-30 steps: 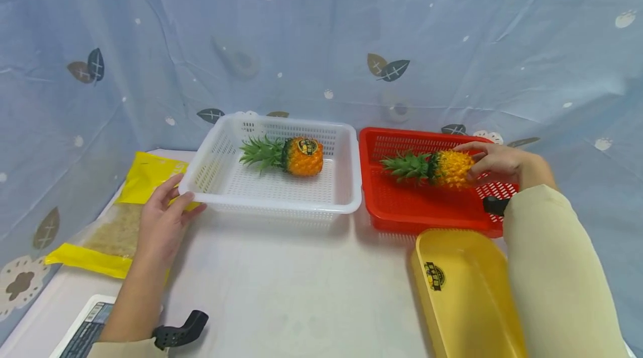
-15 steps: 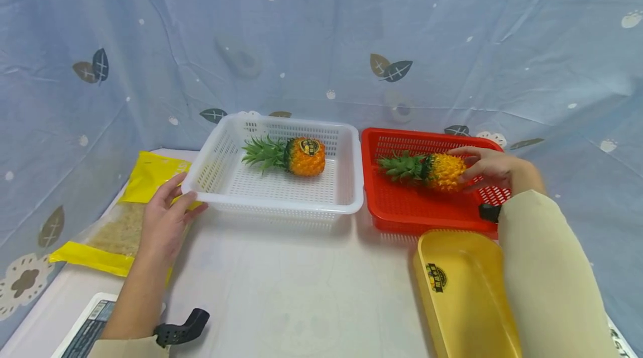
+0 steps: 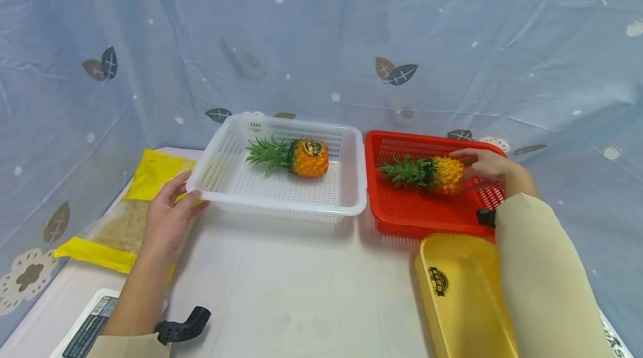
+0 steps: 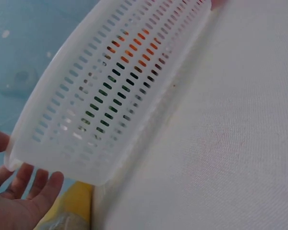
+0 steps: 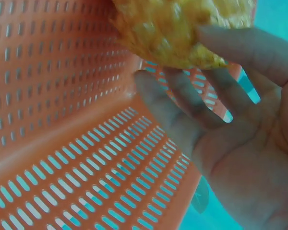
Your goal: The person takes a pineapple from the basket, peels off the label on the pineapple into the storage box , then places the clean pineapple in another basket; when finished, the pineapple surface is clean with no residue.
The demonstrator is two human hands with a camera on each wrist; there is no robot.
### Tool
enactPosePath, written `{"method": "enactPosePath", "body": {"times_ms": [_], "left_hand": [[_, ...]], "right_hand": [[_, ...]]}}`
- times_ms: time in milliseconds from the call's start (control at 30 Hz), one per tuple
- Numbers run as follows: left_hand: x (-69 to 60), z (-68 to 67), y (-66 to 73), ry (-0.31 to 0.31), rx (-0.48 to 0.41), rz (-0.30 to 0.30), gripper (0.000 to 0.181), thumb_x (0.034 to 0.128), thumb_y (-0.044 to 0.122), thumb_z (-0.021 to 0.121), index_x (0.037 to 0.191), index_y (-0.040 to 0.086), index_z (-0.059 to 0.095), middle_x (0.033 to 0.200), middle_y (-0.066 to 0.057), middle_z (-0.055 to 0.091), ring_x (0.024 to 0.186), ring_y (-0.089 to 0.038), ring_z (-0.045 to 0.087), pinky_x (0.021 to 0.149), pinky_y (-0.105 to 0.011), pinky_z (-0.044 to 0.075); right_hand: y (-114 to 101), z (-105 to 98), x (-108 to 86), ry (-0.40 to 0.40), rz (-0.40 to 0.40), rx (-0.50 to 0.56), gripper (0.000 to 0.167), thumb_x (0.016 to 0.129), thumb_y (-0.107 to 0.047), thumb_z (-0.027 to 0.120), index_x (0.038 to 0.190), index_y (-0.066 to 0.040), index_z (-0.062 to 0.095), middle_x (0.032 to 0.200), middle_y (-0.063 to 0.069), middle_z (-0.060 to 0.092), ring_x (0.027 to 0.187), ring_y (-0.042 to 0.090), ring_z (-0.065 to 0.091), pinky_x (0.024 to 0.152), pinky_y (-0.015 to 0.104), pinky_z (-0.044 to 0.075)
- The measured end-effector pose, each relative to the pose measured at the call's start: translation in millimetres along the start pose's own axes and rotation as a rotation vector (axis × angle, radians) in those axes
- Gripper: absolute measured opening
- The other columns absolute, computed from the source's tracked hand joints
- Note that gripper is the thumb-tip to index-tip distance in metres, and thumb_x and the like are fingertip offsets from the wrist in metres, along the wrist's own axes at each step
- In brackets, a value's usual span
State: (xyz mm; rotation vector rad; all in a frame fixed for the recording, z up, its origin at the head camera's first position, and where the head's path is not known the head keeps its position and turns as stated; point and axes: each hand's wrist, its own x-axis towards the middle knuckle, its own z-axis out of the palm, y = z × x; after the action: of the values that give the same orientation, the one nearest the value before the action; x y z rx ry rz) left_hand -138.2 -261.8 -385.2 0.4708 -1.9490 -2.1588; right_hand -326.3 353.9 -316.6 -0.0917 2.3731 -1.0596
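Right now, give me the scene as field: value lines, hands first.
left hand: holds the near left corner of the white basket
right hand: thumb and fingers round the base of the yellow pineapple; grip firmness unclear
white basket: orange pineapple lying inside, leaves leftward
red basket: yellow pineapple inside, leaves leftward
yellow tray: in front of the red basket

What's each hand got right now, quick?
Left hand: holding the white basket by its corner.
Right hand: holding the pineapple in the red basket.

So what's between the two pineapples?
In the head view, between the left pineapple and the right pineapple lie bare basket floor and the neighbouring sides of the white basket and red basket. No other item shows there.
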Motion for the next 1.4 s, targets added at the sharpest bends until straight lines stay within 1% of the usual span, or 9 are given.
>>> {"method": "enactPosePath", "body": {"times_ms": [100,233,433,567,733,900,1100,1233,1400], "left_hand": [[0.1,0.5,0.5,-0.003,0.029,-0.005,0.063,0.1036,0.025,0.064,0.161,0.025,0.037,0.141,0.005,0.047,0.126,-0.024,0.050,0.091,-0.019,0.057],[0.2,0.0,-0.2,-0.009,0.052,-0.008,0.064,0.1036,0.027,0.064,0.162,0.025,0.036,0.144,0.002,0.046,0.126,-0.022,0.051,0.090,-0.019,0.058],[1.3,-1.5,-1.0,-0.025,0.005,0.002,0.065,0.1031,0.025,0.065,0.162,0.023,0.036,0.139,0.005,0.047,0.118,-0.015,0.055,0.087,-0.019,0.059],[1.9,-2.2,-2.9,-0.032,-0.002,-0.007,0.066,0.1025,0.026,0.066,0.161,0.023,0.037,0.139,0.007,0.047,0.116,-0.014,0.056,0.088,-0.019,0.059],[1.9,-2.6,-3.9,-0.042,0.013,-0.006,0.066,0.1028,0.027,0.065,0.162,0.024,0.035,0.139,0.007,0.046,0.119,-0.016,0.054,0.088,-0.020,0.059],[2.0,-2.4,-2.2,-0.031,-0.008,-0.009,0.067,0.1022,0.027,0.066,0.162,0.025,0.036,0.139,0.008,0.046,0.121,-0.018,0.052,0.087,-0.020,0.059],[1.7,-2.7,-2.1,-0.015,0.004,-0.019,0.066,0.1021,0.029,0.066,0.161,0.027,0.037,0.144,0.006,0.044,0.126,-0.021,0.050,0.088,-0.020,0.059],[2.0,-2.8,-3.1,-0.022,-0.007,-0.007,0.065,0.1027,0.027,0.065,0.161,0.026,0.037,0.139,0.009,0.046,0.123,-0.019,0.051,0.088,-0.020,0.059],[2.1,-3.2,-3.3,-0.031,-0.033,0.000,0.064,0.1032,0.024,0.064,0.161,0.025,0.037,0.134,0.011,0.048,0.120,-0.016,0.053,0.088,-0.020,0.059]], "right_hand": [[-2,1,-0.3,0.025,-0.007,-0.011,0.077,0.097,0.001,0.054,0.165,-0.006,0.018,0.166,0.034,0.010,0.143,0.050,0.031,0.103,0.055,0.055],[-3,1,-1.3,-0.009,-0.016,-0.009,0.077,0.100,-0.004,0.054,0.165,-0.008,0.015,0.167,0.034,0.005,0.144,0.050,0.030,0.106,0.057,0.053],[-6,0,-7.4,-0.036,-0.035,-0.031,0.082,0.101,-0.014,0.061,0.166,-0.009,0.012,0.168,0.034,0.004,0.147,0.052,0.027,0.112,0.063,0.045],[-12,1,-13.3,-0.014,-0.044,-0.070,0.080,0.102,-0.014,0.060,0.166,-0.006,0.011,0.167,0.035,0.009,0.146,0.054,0.029,0.113,0.066,0.042],[-22,3,-23.4,0.048,-0.053,-0.119,0.079,0.104,-0.016,0.059,0.166,-0.007,0.010,0.166,0.035,0.011,0.143,0.055,0.035,0.112,0.069,0.040],[-33,5,-32.3,0.110,-0.076,-0.160,0.079,0.105,-0.020,0.059,0.166,-0.008,0.011,0.165,0.036,0.016,0.139,0.055,0.039,0.109,0.068,0.044],[-46,10,-36.3,0.146,-0.089,-0.132,0.076,0.105,-0.025,0.059,0.166,-0.010,0.016,0.165,0.034,0.021,0.141,0.054,0.040,0.109,0.068,0.044],[-56,17,-36.8,0.182,-0.107,-0.068,0.072,0.107,-0.029,0.057,0.166,-0.012,0.020,0.165,0.029,0.026,0.144,0.050,0.038,0.112,0.066,0.042],[-72,28,-37.0,0.212,-0.118,0.034,0.070,0.107,-0.035,0.055,0.166,-0.014,0.022,0.167,0.024,0.027,0.149,0.046,0.034,0.116,0.063,0.039]]}}
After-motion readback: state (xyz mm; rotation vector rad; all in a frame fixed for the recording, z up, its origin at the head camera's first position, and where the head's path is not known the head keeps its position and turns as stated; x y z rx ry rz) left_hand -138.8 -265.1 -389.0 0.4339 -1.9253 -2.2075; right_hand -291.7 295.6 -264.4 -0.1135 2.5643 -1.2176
